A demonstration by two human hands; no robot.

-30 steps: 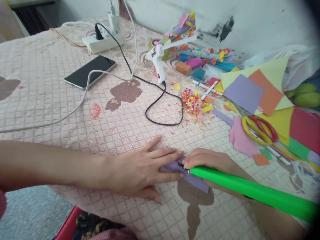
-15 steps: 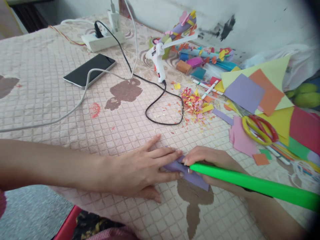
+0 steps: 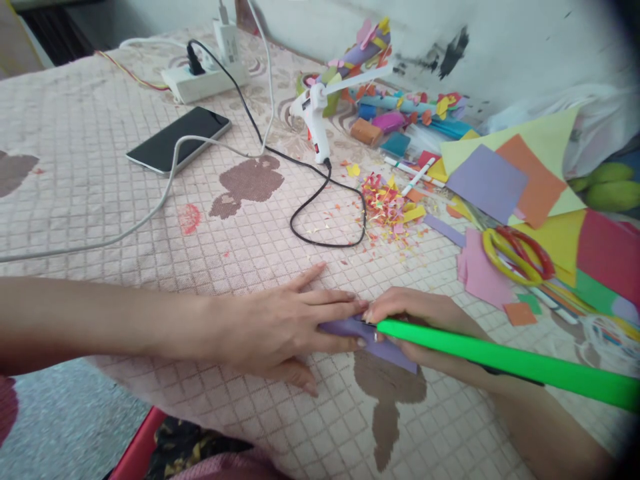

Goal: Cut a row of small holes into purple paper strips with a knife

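Observation:
My left hand (image 3: pixel 280 327) lies flat with its fingers spread, pressing a strip of purple paper (image 3: pixel 393 350) onto the tablecloth. Part of that paper is hidden beneath the fingers. My right hand (image 3: pixel 425 310) is closed around the front end of a long bright green tool (image 3: pixel 500 357), close to my left fingertips. A narrow dark tip of the tool meets the purple paper. The tool's body slants away to the right edge, and its exact kind cannot be made out.
Beyond my hands are a white glue gun (image 3: pixel 316 123), a phone (image 3: pixel 180 140) and a power strip (image 3: pixel 200 80) with cables. Paper shreds (image 3: pixel 387 203), scissors (image 3: pixel 517 257) and coloured paper sheets (image 3: pixel 487 183) lie to the right. The quilted tablecloth (image 3: pixel 260 427) covers the table.
Both hands and the green tool sit very slightly higher in view, with the left hand shifted a little to the right. The purple paper stays under my fingers.

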